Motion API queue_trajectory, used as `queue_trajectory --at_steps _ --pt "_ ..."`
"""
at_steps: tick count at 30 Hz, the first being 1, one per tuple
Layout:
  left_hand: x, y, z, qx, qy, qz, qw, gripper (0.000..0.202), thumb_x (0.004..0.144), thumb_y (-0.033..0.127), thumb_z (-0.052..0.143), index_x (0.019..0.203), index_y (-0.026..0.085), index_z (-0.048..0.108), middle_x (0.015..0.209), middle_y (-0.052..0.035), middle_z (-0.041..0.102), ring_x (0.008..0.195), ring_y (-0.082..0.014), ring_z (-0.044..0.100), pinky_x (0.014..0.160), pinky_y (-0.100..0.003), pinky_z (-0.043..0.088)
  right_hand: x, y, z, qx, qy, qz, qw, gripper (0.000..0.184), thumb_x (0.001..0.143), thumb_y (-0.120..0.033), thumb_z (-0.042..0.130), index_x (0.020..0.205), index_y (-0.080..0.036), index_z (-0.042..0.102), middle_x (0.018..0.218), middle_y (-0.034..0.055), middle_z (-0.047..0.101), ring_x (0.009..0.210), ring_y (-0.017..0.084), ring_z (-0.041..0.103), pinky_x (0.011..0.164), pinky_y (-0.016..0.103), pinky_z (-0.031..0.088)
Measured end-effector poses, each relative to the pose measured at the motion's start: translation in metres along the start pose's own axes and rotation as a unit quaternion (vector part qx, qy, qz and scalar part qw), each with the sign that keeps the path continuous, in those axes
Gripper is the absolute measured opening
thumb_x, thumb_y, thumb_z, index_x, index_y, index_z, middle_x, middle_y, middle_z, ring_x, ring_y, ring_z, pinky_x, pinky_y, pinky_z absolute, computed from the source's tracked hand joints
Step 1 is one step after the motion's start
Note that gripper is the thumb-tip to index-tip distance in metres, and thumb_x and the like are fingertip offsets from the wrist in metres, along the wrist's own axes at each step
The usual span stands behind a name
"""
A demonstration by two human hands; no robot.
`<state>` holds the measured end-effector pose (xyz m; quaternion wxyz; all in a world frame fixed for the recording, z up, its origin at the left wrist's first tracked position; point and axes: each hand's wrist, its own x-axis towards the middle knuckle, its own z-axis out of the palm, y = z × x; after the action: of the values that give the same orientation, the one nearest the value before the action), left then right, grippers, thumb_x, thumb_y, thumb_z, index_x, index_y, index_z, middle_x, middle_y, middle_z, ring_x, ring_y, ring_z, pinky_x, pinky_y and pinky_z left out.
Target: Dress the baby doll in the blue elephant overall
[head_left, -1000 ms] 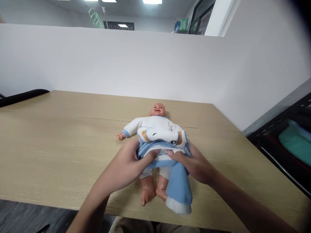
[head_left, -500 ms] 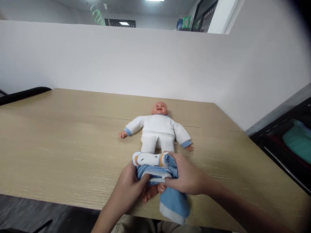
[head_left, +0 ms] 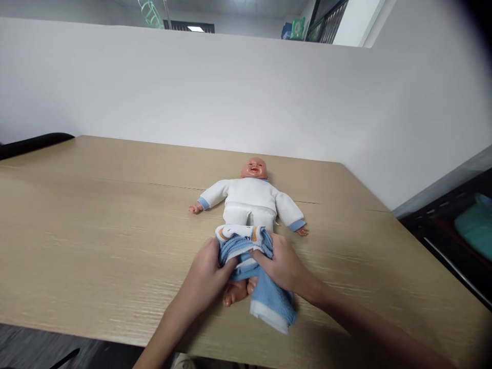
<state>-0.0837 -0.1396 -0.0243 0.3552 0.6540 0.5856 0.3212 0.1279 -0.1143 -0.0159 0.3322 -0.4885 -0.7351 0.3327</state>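
Note:
A baby doll [head_left: 251, 193] in a white top with blue cuffs lies on its back, head away from me and feet towards me. Fluffy blue and white doll trousers [head_left: 246, 261] are bunched over its lower legs, and one trouser leg [head_left: 272, 302] trails down at the right. The doll's bare feet [head_left: 235, 293] poke out below the bunched cloth. My left hand [head_left: 209, 274] grips the left side of the cloth, thumb on top. On the opposite side, my right hand [head_left: 282, 264] pinches the gathered edge. The fingers under the cloth are hidden.
The doll lies on a wooden table [head_left: 126, 246] with a white partition [head_left: 215, 92] behind it. A dark rack holding a green item [head_left: 476, 225] stands at the right. A black curved object [head_left: 38, 143] shows at the table's far left corner.
Both hands have moved the bunched trousers a little up the doll's legs, away from me. More of the feet shows below. The camera view has tilted down slightly.

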Motion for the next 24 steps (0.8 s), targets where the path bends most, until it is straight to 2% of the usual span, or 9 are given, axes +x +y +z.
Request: queue_trajectory --at_steps 3,5,7,11,14,16,19,22,24 --pt "-0.003 0.0 -0.003 0.005 0.009 0.02 1.0 0.023 0.096 0.032 0.058 0.112 0.017 0.065 0.117 -0.0141 0.071 0.112 -0.0339 0.067 0.1 -0.05 0.051 0.003 -0.007 -0.007 -0.003 -0.014 0.001 1.0 0.002 0.09 -0.018 0.066 0.09 -0.02 0.067 0.09 0.0029 0.077 0.083 0.021 0.069 0.081 0.034 0.051" --pt "-0.008 0.002 -0.005 -0.009 0.007 0.025 1.0 0.026 0.095 0.032 0.059 0.116 0.018 0.066 0.119 -0.0135 0.073 0.114 -0.0335 0.068 0.101 -0.05 0.052 0.0 -0.015 -0.011 -0.02 -0.025 -0.002 0.999 0.007 0.085 -0.016 0.067 0.084 -0.022 0.063 0.082 0.0001 0.074 0.077 0.02 0.066 0.076 0.032 0.049" --pt "-0.017 0.003 -0.007 -0.012 -0.004 0.005 1.0 0.026 0.095 0.036 0.06 0.113 0.019 0.067 0.114 -0.0127 0.075 0.109 -0.0335 0.071 0.097 -0.048 0.055 -0.006 -0.023 -0.015 -0.033 -0.042 0.001 0.999 0.012 0.08 -0.015 0.07 0.081 -0.023 0.061 0.078 -0.0014 0.071 0.073 0.019 0.063 0.071 0.031 0.048" --pt "-0.04 0.001 -0.01 0.014 -0.034 -0.044 0.998 0.024 0.09 0.045 0.063 0.096 0.022 0.066 0.1 -0.0127 0.08 0.094 -0.0356 0.075 0.085 -0.046 0.058 -0.027 -0.036 -0.016 -0.023 -0.109 0.045 0.993 0.015 0.075 -0.019 0.076 0.084 -0.023 0.064 0.079 -0.0011 0.072 0.07 0.02 0.06 0.065 0.032 0.046" --pt "-0.059 -0.008 -0.009 0.007 -0.054 -0.058 0.997 0.027 0.089 0.046 0.063 0.104 0.023 0.067 0.109 -0.0136 0.082 0.101 -0.0371 0.077 0.088 -0.046 0.06 -0.039 -0.042 -0.013 -0.008 -0.161 0.061 0.985 0.014 0.076 -0.017 0.071 0.084 -0.024 0.063 0.08 -0.0018 0.072 0.068 0.019 0.059 0.063 0.031 0.044" --pt "-0.068 -0.013 -0.008 0.008 -0.076 -0.071 0.994 0.031 0.089 0.045 0.063 0.11 0.023 0.067 0.115 -0.0144 0.083 0.105 -0.0378 0.078 0.089 -0.047 0.061 -0.044 -0.044 -0.01 -0.036 -0.163 0.059 0.984 0.013 0.074 -0.018 0.071 0.082 -0.024 0.062 0.08 -0.0007 0.073 0.07 0.02 0.061 0.065 0.033 0.043" --pt "-0.076 -0.019 -0.007 0.02 -0.099 -0.087 0.991 0.035 0.09 0.046 0.06 0.114 0.021 0.065 0.117 -0.0171 0.082 0.105 -0.0391 0.078 0.09 -0.05 0.061 -0.045 -0.045 -0.005 -0.116 -0.144 0.063 0.981 0.014 0.074 -0.026 0.074 0.081 -0.024 0.062 0.085 0.0044 0.076 0.077 0.027 0.068 0.072 0.038 0.044" --pt "-0.076 -0.02 -0.007 0.048 -0.072 -0.078 0.993 0.036 0.092 0.048 0.056 0.112 0.019 0.067 0.115 -0.0197 0.08 0.107 -0.0408 0.075 0.095 -0.056 0.059 -0.044 -0.046 0.0 -0.148 -0.143 0.053 0.977 0.015 0.078 -0.028 0.072 0.091 -0.023 0.065 0.099 0.0087 0.078 0.092 0.032 0.072 0.082 0.043 0.049" --pt "-0.075 -0.019 -0.007 0.071 -0.05 -0.061 0.994 0.036 0.094 0.048 0.053 0.108 0.019 0.069 0.117 -0.0212 0.078 0.112 -0.0422 0.072 0.102 -0.062 0.056 -0.043 -0.047 0.001 -0.154 -0.136 0.046 0.978 0.024 0.079 -0.023 0.07 0.103 -0.022 0.068 0.11 0.01 0.077 0.103 0.032 0.071 0.092 0.044 0.051"
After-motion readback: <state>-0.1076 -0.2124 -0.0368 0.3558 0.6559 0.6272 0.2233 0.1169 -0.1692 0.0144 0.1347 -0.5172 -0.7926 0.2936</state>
